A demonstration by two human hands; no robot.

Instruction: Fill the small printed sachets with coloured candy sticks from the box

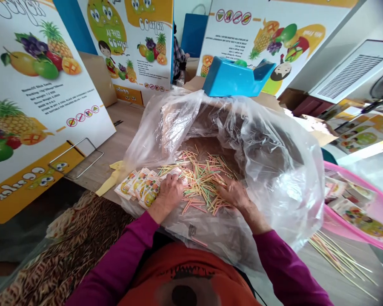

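Observation:
A heap of thin coloured sticks [204,176] lies on a clear plastic bag [274,165] spread in front of me. My left hand [170,191] rests palm down at the heap's left edge, fingers curled over some sticks. Just left of it lies a fanned stack of small printed sachets [140,187]. My right hand [234,193] lies on the right side of the heap, its fingertips bent in among the sticks. Whether either hand grips anything is hidden under the fingers.
A blue tape dispenser [236,76] sits on a carton behind the bag. Printed fruit cartons [35,110] stand at the left and back. A pink basin [370,212] with sachets is at the right, with more long sticks [341,259] on the floor beside it.

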